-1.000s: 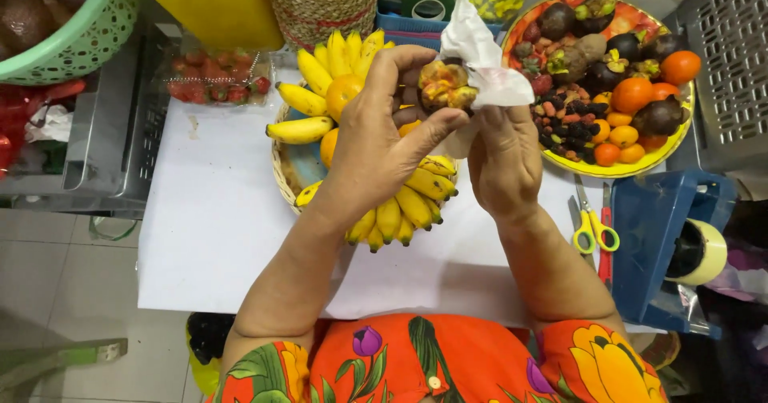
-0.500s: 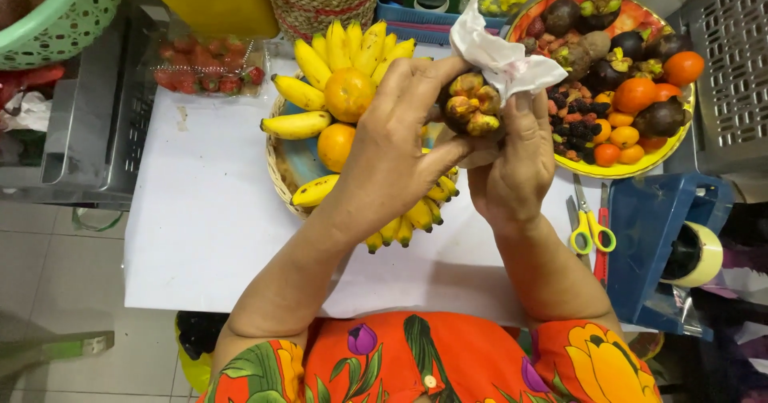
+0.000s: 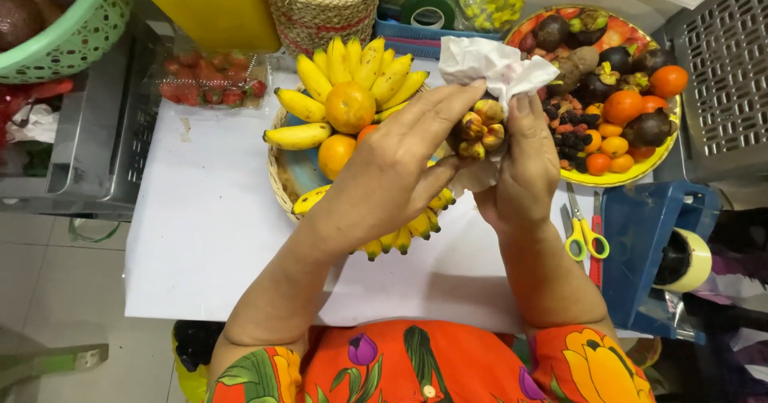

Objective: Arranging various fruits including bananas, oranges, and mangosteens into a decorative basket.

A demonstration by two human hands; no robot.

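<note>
- Table [image 3: 208,235]: white top, carrying all items below; a bare area lies at the near left.
- Basket [image 3: 280,187]: woven, centre of the table, holding bananas [image 3: 352,67] fanned at the far side, a second banana row at the near edge, and two oranges [image 3: 350,107].
- Plate [image 3: 632,175]: yellow-rimmed, far right, loaded with mixed dark and orange fruit.
- Left hand [image 3: 392,183]: above the basket, fingers extended to the right, tips touching the fruit cluster [image 3: 478,129]. Fingers lie against the cluster rather than closed around it.
- Right hand [image 3: 524,175]: just right of the left hand, closed on the cluster from beneath, with a white tissue [image 3: 492,63] pinched against it and standing up at the far side.
- Fruit cluster: small yellow-brown fruits, held in the air between both hands, over the gap between basket and plate.
- Scissors [image 3: 584,231]: yellow-handled, on the table near right, just beside the right wrist.
- Risk: single fruits could detach from the cluster if the fingers rub hard; they would drop among the bananas or roll off the table.
- Risk: the thin tissue could tear or slip, since only part of it appears pinched.
- Risk: the right forearm could knock the scissors when lowered.
</note>
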